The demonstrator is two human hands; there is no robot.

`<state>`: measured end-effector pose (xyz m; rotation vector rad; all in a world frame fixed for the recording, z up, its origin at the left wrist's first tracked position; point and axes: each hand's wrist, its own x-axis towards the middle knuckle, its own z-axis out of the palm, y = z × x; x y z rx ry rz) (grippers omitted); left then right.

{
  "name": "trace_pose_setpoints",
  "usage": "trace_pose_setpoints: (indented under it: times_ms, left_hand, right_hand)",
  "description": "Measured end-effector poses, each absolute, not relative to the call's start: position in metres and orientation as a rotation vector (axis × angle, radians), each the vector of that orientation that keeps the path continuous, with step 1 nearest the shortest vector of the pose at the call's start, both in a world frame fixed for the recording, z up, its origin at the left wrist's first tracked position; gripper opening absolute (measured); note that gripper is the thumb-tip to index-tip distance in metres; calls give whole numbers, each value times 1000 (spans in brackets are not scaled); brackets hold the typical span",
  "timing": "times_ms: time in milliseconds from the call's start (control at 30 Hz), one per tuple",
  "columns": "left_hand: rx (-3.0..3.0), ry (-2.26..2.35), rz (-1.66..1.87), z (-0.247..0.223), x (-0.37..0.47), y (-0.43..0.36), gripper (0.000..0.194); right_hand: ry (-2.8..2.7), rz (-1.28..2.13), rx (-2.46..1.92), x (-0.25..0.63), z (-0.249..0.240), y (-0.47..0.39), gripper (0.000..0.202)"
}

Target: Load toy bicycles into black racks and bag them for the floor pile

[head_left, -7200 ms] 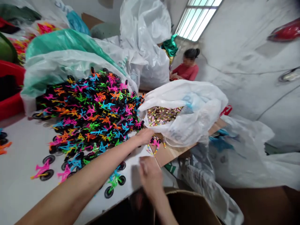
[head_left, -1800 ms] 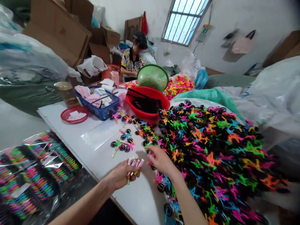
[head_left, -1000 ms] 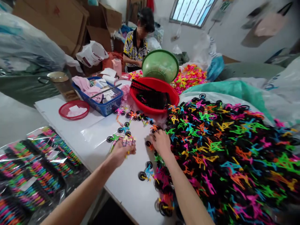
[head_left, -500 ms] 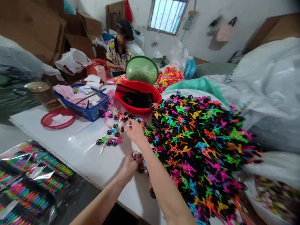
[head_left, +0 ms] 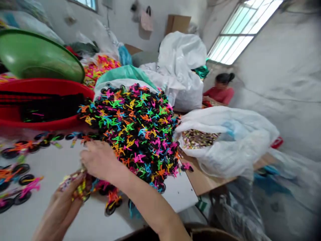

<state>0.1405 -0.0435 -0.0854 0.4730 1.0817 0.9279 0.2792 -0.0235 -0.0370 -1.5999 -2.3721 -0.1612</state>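
My left hand (head_left: 66, 202) is wrapped round a bunch of small printed sticks (head_left: 81, 190), mostly yellow and pink. Just above it, my right hand (head_left: 101, 162) has its fingertips pressed together at the top of the bunch; what they pinch is hidden. Beyond my right hand rises a big heap of tiny plastic toy bicycles (head_left: 140, 130) in pink, green, orange and blue with black wheels. More toy bicycles (head_left: 25, 192) lie apart at the left, some with a stick beside or on them. An orange toy bicycle (head_left: 112, 201) lies below my right forearm.
At the left, a red basin (head_left: 50, 124) holds black pieces, with a green basin (head_left: 42, 57) tilted behind it. An open white sack (head_left: 238, 144) of similar sticks stands right of the white table (head_left: 60, 157). A person (head_left: 223, 92) sits in the far right background.
The view has swung to the right. My right hand has come back from the laid-out toy bicycles to the bunch of sticks in my left hand.
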Motion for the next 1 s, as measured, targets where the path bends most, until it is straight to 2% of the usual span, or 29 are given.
trace_pose_setpoints:
  times_ms: [67,167,233,300,400,533,667,767,1000]
  left_hand:
    - [540,1038,872,-78,161,-54,27]
    - [599,977,759,-76,199,-77,42]
    - [588,896,664,-76,226,-90,44]
    - [571,810,592,-75,250,-99,41]
    - [560,748,562,-77,270,-106,37]
    - [574,816,546,-86,261,-112,40]
    - [614,837,487,-96,244,-121,35]
    - [631,808,490,-97,242,-125,36]
    - [677,658,447,-91,269,-137,33]
  right_hand:
    - [-2147,-219,-1737,338,-25,-83,25]
    - [-1540,-350,-2258,461,-23,-159,28]
    - [-1323,-307,-2569,535,-27,-186,30]
    - [-1303,-226,-2688,579,-33,-196,31]
    - [-1417,-164,-2600,584,-44,-203,30]
    - [-1586,159,-2551,541,-76,-219,23]
    - [-1253,33,-2697,527,-111,-235,32]
    - [-1143,-45,-2647,541,-119,-244,34]
    - [-971,86,-2607,576,-134,-275,28]
